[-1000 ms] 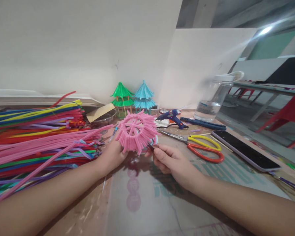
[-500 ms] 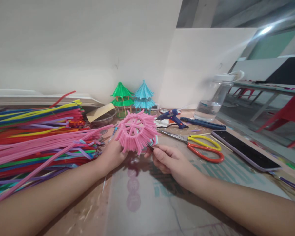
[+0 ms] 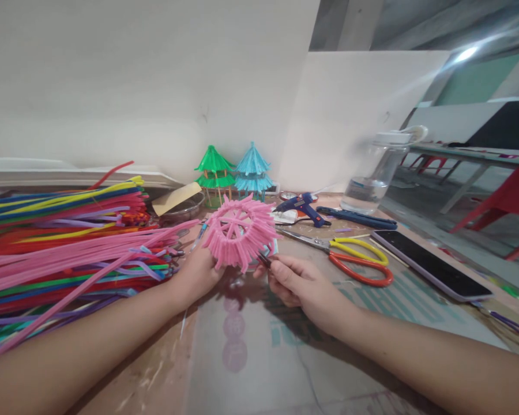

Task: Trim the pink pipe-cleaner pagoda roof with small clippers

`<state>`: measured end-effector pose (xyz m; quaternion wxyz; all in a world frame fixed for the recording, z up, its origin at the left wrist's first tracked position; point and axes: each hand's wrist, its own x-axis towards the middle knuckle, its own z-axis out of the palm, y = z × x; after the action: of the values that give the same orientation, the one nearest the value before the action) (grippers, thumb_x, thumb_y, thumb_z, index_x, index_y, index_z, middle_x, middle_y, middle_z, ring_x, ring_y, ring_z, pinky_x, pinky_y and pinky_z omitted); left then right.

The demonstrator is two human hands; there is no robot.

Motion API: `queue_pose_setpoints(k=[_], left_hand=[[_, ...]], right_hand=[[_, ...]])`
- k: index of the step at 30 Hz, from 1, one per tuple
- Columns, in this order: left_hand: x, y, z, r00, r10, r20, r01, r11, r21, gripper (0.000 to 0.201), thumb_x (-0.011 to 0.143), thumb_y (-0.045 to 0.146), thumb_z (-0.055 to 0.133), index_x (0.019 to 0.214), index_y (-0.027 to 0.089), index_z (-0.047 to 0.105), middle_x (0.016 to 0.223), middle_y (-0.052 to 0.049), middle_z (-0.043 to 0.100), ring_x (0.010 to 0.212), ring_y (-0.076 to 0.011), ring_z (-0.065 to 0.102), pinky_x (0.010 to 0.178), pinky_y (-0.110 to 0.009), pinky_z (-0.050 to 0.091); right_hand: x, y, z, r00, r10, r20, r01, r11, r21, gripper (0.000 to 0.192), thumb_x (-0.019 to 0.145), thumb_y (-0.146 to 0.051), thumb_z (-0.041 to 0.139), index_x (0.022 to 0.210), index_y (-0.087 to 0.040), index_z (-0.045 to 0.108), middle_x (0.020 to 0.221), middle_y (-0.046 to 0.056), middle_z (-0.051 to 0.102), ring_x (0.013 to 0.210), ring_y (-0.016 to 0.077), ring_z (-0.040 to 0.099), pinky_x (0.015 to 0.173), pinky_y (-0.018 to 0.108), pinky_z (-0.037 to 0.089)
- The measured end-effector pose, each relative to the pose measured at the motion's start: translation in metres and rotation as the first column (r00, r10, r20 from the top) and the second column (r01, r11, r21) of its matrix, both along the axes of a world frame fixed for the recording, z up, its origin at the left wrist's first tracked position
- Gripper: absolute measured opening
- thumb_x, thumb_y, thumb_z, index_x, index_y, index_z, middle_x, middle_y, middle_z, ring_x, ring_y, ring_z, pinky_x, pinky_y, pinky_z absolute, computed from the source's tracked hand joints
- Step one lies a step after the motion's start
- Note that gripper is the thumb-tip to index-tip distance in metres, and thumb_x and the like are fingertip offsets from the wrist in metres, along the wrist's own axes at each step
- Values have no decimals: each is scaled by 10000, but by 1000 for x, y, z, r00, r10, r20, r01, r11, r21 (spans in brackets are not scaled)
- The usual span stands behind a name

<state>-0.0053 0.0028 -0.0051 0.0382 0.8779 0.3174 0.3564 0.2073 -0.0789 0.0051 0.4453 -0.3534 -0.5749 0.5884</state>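
A round pink pipe-cleaner piece (image 3: 259, 227), with a spoked ring in its middle and a fringe hanging around it, is held above the table in front of me. My left hand (image 3: 201, 268) supports it from the left and below; the fringe covers most of those fingers. Between the thumb and fingers of my right hand (image 3: 292, 279) is a thin dark tool, perhaps tweezers (image 3: 264, 259), whose tip meets the fringe's lower right edge. What the tip grips there is too small to make out.
Bundles of coloured pipe cleaners (image 3: 69, 253) fill the left side. Behind stand a green pagoda model (image 3: 214, 170) and a blue one (image 3: 253, 167). To the right lie a glue gun (image 3: 303, 206), scissors (image 3: 358, 259), a phone (image 3: 428, 262) and a water bottle (image 3: 372, 173).
Both hands and the pink piece hold nearly the same place. The dark tool's tip has shifted very slightly at the fringe's edge.
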Motion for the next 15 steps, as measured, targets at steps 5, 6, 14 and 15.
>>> queue_pose_setpoints(k=[5, 6, 14, 15], left_hand=[[-2, 1, 0, 1000, -7, -29, 6, 999, -34, 206, 865, 210, 482, 921, 182, 678, 1056, -96, 743, 1037, -274, 671, 948, -427, 555], [-2, 1, 0, 1000, -6, -27, 5, 999, -35, 209, 865, 205, 481, 928, 179, 678, 1041, -99, 743, 1025, -274, 674, 954, -434, 554], [0, 0, 1, 1000, -2, -7, 2, 1000, 5, 230, 881, 226, 472, 954, 175, 685, 1133, -116, 722, 1134, -281, 643, 990, -433, 544], [0, 0, 1, 1000, -1, -11, 1, 1000, -9, 229, 880, 226, 473, 949, 178, 686, 1116, -109, 727, 1117, -277, 649, 978, -428, 550]], right_hand=[[-1, 0, 1, 1000, -22, 10, 22, 1000, 6, 570, 742, -733, 674, 772, -171, 586, 518, -100, 314, 464, 71, 231, 440, 235, 140], [-1, 0, 1, 1000, -22, 6, 22, 1000, 4, 566, 745, -730, 675, 774, -171, 588, 517, -101, 312, 462, 70, 227, 439, 234, 139], [-1, 0, 0, 1000, -5, -6, 5, 1000, 1, 568, 746, -730, 671, 787, -171, 581, 513, -104, 314, 452, 66, 218, 433, 236, 127], [-1, 0, 0, 1000, -17, 7, 17, 1000, 4, 564, 750, -727, 667, 784, -170, 581, 511, -104, 313, 453, 67, 222, 433, 236, 127]])
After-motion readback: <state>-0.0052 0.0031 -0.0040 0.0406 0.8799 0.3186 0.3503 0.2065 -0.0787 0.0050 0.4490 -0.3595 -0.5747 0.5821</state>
